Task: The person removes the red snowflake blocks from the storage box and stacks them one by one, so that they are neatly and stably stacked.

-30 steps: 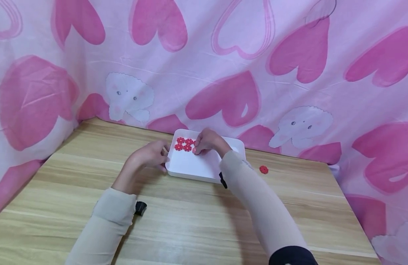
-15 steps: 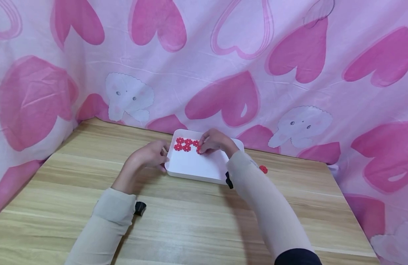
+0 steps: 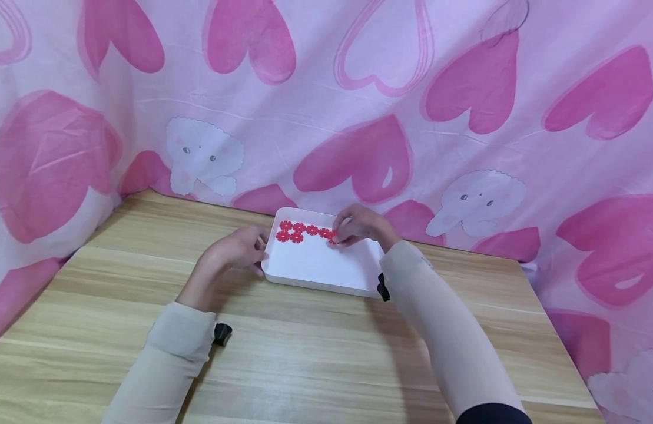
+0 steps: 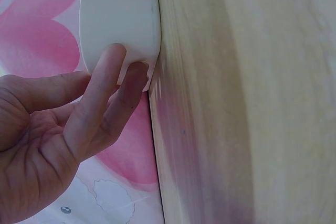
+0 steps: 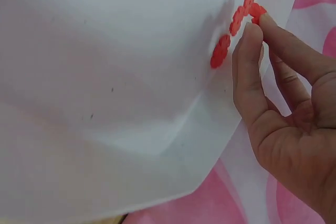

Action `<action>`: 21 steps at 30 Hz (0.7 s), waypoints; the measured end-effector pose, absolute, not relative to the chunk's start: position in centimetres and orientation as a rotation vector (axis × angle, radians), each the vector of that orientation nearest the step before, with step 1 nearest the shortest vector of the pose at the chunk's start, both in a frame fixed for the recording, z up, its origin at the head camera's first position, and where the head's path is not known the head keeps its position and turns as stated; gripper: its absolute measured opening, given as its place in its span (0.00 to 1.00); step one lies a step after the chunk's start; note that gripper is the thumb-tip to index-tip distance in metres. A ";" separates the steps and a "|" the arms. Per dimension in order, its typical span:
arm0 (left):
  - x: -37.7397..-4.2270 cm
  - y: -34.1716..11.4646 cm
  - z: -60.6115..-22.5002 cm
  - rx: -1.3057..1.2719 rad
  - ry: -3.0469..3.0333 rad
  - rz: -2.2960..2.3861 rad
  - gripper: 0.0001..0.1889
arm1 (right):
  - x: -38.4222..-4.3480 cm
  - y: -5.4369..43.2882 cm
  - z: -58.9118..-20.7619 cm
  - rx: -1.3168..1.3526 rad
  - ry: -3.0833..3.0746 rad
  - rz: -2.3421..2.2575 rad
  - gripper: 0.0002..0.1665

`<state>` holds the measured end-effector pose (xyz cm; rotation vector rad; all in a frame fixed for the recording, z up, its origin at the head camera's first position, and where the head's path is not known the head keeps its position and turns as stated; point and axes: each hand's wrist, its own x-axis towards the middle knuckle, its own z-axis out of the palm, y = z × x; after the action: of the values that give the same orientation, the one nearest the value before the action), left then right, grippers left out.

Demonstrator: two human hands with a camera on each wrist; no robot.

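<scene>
In the head view, a white tray [image 3: 315, 268] lies near the back of the table, with red flower-shaped pieces [image 3: 299, 228] in its far left part. Several form a row along the far wall, and two sit below it at the left. My right hand [image 3: 360, 225] is over the tray and pinches another red flower-shaped piece [image 5: 256, 11] between thumb and fingertip, beside that row. One row piece [image 5: 220, 51] stands slightly apart at its end. At the tray's left end, my left hand [image 3: 241, 247] touches the outer wall with extended fingertips, seen closely in the left wrist view.
The wood-grain table [image 3: 284, 353] stretches in front of the tray. A pink and white heart-patterned cloth [image 3: 352, 153] hangs behind the table and at its sides. A black wrist strap part [image 3: 222, 334] shows at the left cuff.
My right hand has moved right along the row, and more pieces show at its left. The piece lying right of the tray is now out of sight, behind the right sleeve's position. The left hand stays.
</scene>
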<state>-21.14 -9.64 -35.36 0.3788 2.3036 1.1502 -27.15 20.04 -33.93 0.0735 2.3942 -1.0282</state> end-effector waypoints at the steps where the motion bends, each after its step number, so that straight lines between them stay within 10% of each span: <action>1: -21.2 -9.6 -35.4 0.377 2.303 1.150 0.18 | -27.1 20.3 -33.8 0.071 2.393 -1.028 0.13; 21: -21.1 -9.7 -35.4 0.348 2.310 1.134 0.19 | -25.8 25.2 -30.3 0.081 2.448 -0.955 0.12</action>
<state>-21.09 -9.71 -35.40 0.3484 2.3096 1.1339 -25.75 25.18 -30.29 0.0808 2.4481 -0.9545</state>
